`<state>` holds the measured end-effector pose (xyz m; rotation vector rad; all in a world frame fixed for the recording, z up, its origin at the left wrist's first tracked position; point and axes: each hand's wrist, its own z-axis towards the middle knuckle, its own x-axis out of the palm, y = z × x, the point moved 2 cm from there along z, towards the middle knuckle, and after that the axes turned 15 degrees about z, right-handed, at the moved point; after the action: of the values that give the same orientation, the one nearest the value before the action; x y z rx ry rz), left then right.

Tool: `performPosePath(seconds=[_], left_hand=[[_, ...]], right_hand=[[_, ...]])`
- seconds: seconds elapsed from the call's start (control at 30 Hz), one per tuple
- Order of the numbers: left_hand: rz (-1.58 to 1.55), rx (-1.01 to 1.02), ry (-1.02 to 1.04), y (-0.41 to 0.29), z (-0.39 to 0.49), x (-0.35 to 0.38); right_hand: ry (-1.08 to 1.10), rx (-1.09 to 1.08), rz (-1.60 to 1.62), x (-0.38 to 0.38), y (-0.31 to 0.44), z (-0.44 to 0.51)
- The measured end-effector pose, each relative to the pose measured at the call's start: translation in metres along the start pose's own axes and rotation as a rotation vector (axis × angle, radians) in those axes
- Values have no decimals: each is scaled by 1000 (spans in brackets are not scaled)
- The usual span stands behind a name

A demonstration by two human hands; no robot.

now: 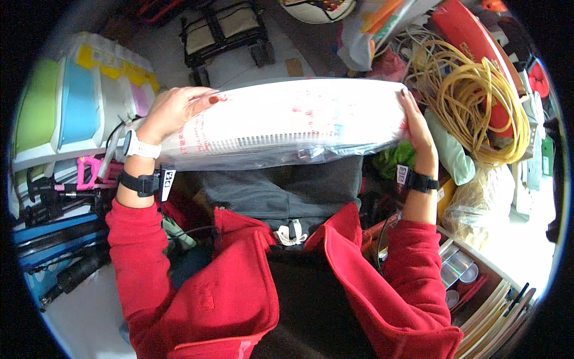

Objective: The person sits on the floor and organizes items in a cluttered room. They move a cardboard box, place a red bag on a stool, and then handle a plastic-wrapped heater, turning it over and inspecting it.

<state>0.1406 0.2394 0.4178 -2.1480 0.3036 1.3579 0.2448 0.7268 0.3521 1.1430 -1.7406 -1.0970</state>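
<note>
A long white slotted plastic item [287, 110], perhaps an appliance, is held level in front of my body. Clear plastic wrapping with red printed writing [269, 157] covers it and hangs loosely along its lower edge. My left hand [177, 112] grips its left end, thumb on the near face. At the right end, my right hand [415, 121] presses with the thumb along the edge; its other fingers are mostly hidden behind. Both wrists wear black straps with small tags, and a white watch [142, 146] is on the left one. My lap lies below the item.
Coloured storage bins [78, 101] stand at the left, above tripod-like black gear [67, 193]. A coiled yellow cable or hose [484, 98] lies on the right. Below it is an open drawer [477, 264] with files and small containers. A folded black frame [226, 33] stands beyond.
</note>
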Motion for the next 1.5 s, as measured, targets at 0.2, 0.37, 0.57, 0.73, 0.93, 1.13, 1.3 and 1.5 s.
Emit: performPosePath(seconds=[0.2, 0.37, 0.57, 0.73, 0.93, 1.13, 1.3, 1.5], left_hand=[[410, -30, -367, 1, -33, 2], [612, -73, -560, -25, -67, 35], [414, -65, -641, -71, -89, 91], [312, -72, -731, -73, -95, 107], [294, -44, -804, -69, -97, 109], [276, -4, -860, -63, -107, 109], [173, -68, -933, -39, -126, 103], [411, -520, -1096, 12, -148, 88]], right_hand=[[-120, 100, 0, -20, -16, -24], [-243, 223, 89, -34, -26, -23], [-143, 210, 206, -45, -28, -16], [-106, 209, 218, -52, -28, -13], [-144, 166, 167, -52, -28, -17], [-159, 102, 166, -44, -31, -31], [-208, 162, 191, -39, -34, -44], [-177, 141, 203, -35, -34, -49]])
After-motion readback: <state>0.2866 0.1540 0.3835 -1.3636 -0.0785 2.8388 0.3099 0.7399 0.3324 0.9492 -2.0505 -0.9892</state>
